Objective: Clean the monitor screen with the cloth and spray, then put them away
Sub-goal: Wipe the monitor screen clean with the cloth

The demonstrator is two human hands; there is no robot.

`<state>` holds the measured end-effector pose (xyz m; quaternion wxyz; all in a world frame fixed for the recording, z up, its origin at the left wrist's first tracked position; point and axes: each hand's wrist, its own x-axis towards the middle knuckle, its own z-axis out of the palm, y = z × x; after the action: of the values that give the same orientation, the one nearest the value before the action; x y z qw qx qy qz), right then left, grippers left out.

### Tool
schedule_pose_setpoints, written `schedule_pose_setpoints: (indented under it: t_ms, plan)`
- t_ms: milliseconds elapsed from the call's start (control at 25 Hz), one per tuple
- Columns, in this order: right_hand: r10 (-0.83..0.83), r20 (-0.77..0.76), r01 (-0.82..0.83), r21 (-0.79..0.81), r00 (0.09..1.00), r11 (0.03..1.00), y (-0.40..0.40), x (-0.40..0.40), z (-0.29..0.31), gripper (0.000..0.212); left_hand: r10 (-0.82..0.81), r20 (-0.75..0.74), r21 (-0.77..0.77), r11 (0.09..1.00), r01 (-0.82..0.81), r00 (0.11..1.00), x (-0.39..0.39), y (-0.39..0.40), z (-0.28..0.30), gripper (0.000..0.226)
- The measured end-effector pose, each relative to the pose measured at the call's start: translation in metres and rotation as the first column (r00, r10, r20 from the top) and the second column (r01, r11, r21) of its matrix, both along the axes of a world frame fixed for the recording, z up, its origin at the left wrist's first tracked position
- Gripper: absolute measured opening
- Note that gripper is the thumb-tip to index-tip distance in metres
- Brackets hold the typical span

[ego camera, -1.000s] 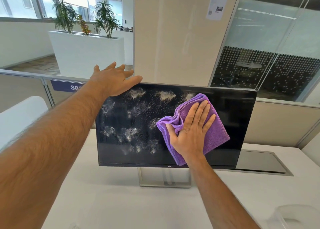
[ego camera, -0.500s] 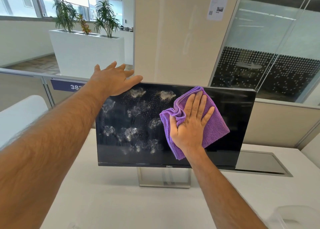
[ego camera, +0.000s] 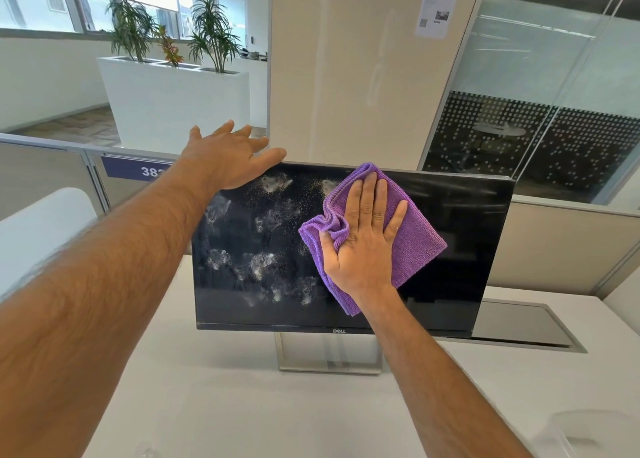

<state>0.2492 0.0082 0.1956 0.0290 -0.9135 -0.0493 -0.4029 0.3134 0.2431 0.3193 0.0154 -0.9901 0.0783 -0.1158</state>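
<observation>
White desk [ego camera: 214, 402] fills the near ground, with a silver monitor stand [ego camera: 329, 357] on it at 6 o'clock. Above the stand, the dark monitor [ego camera: 460, 222] carries spray blotches over its 9 o'clock half. Pressed flat at centre, fingers spread, the right hand [ego camera: 363, 246] pins a purple cloth [ego camera: 412, 246] to the glass near the top edge. At 11 o'clock, the left hand [ego camera: 228, 159] lies open over the monitor's upper corner. Beyond stand a white planter [ego camera: 166, 100] and glass partition [ego camera: 554, 76].
</observation>
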Motion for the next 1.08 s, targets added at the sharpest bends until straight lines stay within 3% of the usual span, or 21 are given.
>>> schedule_pose_setpoints:
  t_ms: [320, 1080]
  plan:
    - [0.05, -0.064, -0.054, -0.056, 0.997, 0.997, -0.002, -0.017, -0.04, 0.086, 0.007, -0.002, 0.005, 1.0, -0.007, 1.0, 0.0, 0.0, 0.0, 0.09]
    - [-0.074, -0.224, 0.042, -0.145, 0.972, 0.989, -0.015, -0.049, -0.147, 0.087, 0.018, -0.024, -0.002, 1.0, -0.018, 1.0, -0.003, 0.0, 0.002, 0.094]
